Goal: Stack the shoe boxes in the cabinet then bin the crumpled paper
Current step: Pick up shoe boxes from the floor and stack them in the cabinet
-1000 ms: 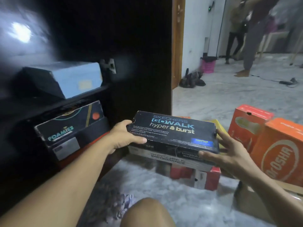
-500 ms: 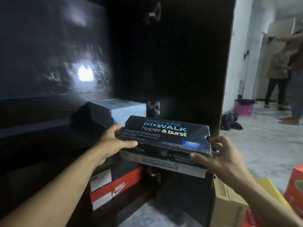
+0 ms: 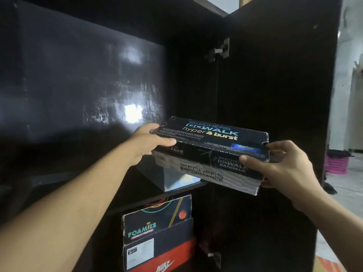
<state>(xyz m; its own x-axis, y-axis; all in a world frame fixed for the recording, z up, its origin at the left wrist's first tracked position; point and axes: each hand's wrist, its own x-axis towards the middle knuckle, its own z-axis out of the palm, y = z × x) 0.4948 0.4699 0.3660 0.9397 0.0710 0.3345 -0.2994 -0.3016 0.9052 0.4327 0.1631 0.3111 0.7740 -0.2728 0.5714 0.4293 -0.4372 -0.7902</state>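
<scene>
You have the black Skechers box lifted in mid-frame, held level in front of the open cabinet, just above and in front of the grey-blue box that sits on the shelf edge. Your left hand grips its left end, thumb along the lid rim; your right hand clasps the right end, thumb on the front face and fingers wrapped behind.

This looks like the stacking step, with 1 box in transit. The next move likely calls for carrying it inward and lowering it flat onto the grey-blue box, edges squared so it does not overhang.

Lower in the frame, the Foamies box rests on a Nike box, which the bottom edge cuts off. The cabinet interior is dark with glare at centre-left, so shelf depth is hard to judge. No crumpled paper shows; a pink basket at the right edge is partly hidden by the cabinet door.
</scene>
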